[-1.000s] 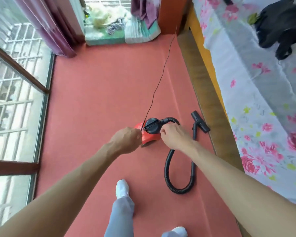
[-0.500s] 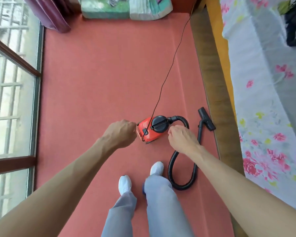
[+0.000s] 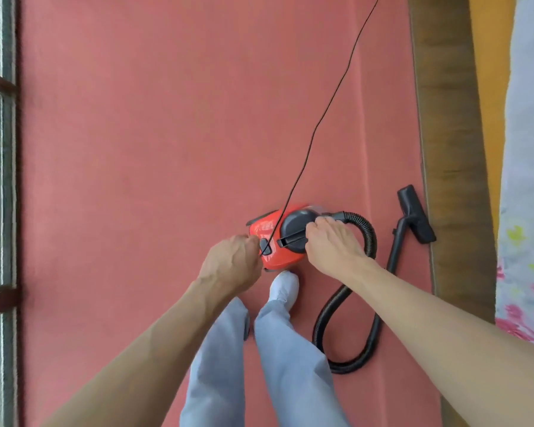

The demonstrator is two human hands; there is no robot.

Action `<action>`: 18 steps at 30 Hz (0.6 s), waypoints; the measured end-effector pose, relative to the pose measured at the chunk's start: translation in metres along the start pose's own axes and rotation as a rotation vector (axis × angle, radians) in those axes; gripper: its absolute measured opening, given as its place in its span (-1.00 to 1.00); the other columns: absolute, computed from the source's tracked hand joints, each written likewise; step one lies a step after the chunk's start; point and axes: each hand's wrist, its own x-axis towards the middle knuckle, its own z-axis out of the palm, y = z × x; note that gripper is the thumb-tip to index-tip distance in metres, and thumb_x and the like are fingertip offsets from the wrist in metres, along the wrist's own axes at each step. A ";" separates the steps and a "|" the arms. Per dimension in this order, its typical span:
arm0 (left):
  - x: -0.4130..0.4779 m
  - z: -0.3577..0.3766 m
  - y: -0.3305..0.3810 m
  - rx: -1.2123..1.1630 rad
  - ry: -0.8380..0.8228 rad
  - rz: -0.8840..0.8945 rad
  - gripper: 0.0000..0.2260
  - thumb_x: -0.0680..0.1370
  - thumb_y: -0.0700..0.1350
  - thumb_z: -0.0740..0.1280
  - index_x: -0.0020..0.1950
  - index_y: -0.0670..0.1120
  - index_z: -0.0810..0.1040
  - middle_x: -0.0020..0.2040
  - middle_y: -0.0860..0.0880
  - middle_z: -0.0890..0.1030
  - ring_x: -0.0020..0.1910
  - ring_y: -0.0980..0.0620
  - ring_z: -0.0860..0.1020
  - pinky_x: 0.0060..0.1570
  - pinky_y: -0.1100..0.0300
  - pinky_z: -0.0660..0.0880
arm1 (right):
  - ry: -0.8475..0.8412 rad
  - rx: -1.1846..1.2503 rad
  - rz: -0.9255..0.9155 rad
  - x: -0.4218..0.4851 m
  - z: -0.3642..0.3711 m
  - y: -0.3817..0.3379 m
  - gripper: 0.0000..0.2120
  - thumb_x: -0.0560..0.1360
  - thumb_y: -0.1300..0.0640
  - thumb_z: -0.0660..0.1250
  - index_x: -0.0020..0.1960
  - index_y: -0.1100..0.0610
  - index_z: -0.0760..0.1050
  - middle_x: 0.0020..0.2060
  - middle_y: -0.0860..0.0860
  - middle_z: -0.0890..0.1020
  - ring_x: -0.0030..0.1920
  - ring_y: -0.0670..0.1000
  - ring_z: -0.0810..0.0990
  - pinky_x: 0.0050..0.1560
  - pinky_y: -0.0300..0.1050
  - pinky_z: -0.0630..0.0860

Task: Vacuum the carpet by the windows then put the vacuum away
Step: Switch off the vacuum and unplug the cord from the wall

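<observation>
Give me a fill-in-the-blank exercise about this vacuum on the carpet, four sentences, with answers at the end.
1. The small vacuum standing on the carpet has a ____ body.
2. The right hand rests on the vacuum's ____ top.
3. The hose leads to a floor nozzle lying by the carpet's ____ edge.
4. The cord runs from the left hand out past the picture's ____ edge.

Answers: red; black; right; top.
</observation>
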 end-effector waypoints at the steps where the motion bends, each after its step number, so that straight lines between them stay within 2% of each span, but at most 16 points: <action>1: 0.019 0.022 -0.007 -0.037 -0.010 -0.015 -0.76 0.56 -0.19 0.15 0.12 -0.17 0.55 0.08 -0.15 0.61 0.01 -0.22 0.59 -0.07 -0.01 0.52 | -0.005 -0.006 -0.010 0.018 0.018 0.002 -0.79 0.56 0.23 0.14 0.10 0.22 0.50 0.08 0.15 0.56 0.13 0.16 0.51 0.10 0.00 0.37; 3: 0.054 0.066 -0.020 -0.108 -0.032 -0.038 -0.71 0.55 -0.20 0.15 0.19 -0.18 0.55 0.14 -0.15 0.60 0.08 -0.20 0.58 0.06 -0.04 0.51 | -0.017 -0.007 -0.016 0.054 0.055 0.005 -0.78 0.55 0.21 0.15 0.12 0.22 0.50 0.09 0.14 0.55 0.15 0.16 0.48 0.13 0.00 0.36; 5: 0.085 0.109 -0.030 -0.162 -0.061 -0.062 -0.68 0.56 -0.20 0.16 0.27 -0.19 0.52 0.21 -0.15 0.57 0.17 -0.16 0.55 0.15 0.03 0.46 | -0.019 -0.007 -0.011 0.083 0.094 0.005 -0.79 0.54 0.21 0.19 0.11 0.24 0.51 0.07 0.16 0.54 0.14 0.18 0.48 0.13 0.04 0.38; 7: 0.111 0.149 -0.040 -0.212 -0.095 -0.088 -0.66 0.57 -0.19 0.17 0.33 -0.19 0.48 0.25 -0.16 0.54 0.23 -0.14 0.51 0.19 0.09 0.39 | 0.005 0.001 -0.017 0.109 0.133 0.003 -0.83 0.48 0.24 0.26 0.00 0.29 0.55 -0.04 0.22 0.56 0.04 0.25 0.52 0.02 0.12 0.42; 9: 0.133 0.188 -0.048 -0.293 -0.117 -0.147 -0.65 0.56 -0.19 0.19 0.35 -0.16 0.46 0.25 -0.16 0.54 0.24 -0.15 0.50 0.17 0.10 0.36 | 0.006 -0.029 -0.018 0.130 0.169 0.002 -0.87 0.40 0.23 0.34 -0.14 0.30 0.58 -0.18 0.23 0.59 -0.08 0.27 0.55 -0.11 0.12 0.44; 12: 0.157 0.234 -0.047 -0.510 -0.098 -0.227 -0.67 0.51 -0.21 0.25 0.28 -0.16 0.48 0.16 -0.14 0.56 0.21 -0.19 0.51 0.09 0.11 0.35 | 0.055 -0.111 0.025 0.153 0.206 0.003 -0.88 0.33 0.18 0.41 -0.28 0.25 0.57 -0.32 0.18 0.59 -0.19 0.22 0.56 -0.18 0.06 0.45; 15: 0.168 0.262 -0.037 -0.628 -0.010 -0.262 -0.61 0.52 -0.24 0.25 0.37 -0.19 0.44 0.19 -0.14 0.52 0.21 -0.15 0.48 0.17 0.14 0.36 | 0.128 -0.126 0.037 0.165 0.231 0.004 -0.84 0.35 0.17 0.28 -0.38 0.19 0.51 -0.47 0.14 0.57 -0.35 0.17 0.55 -0.26 -0.01 0.43; 18: 0.170 0.279 -0.026 -0.646 0.107 -0.318 -0.55 0.51 -0.28 0.25 0.42 -0.18 0.40 0.19 -0.13 0.49 0.17 -0.13 0.48 0.14 0.18 0.34 | 0.220 -0.080 0.024 0.167 0.244 0.001 -0.72 0.38 0.14 0.06 -0.43 0.16 0.42 -0.55 0.12 0.52 -0.45 0.15 0.51 -0.31 -0.04 0.38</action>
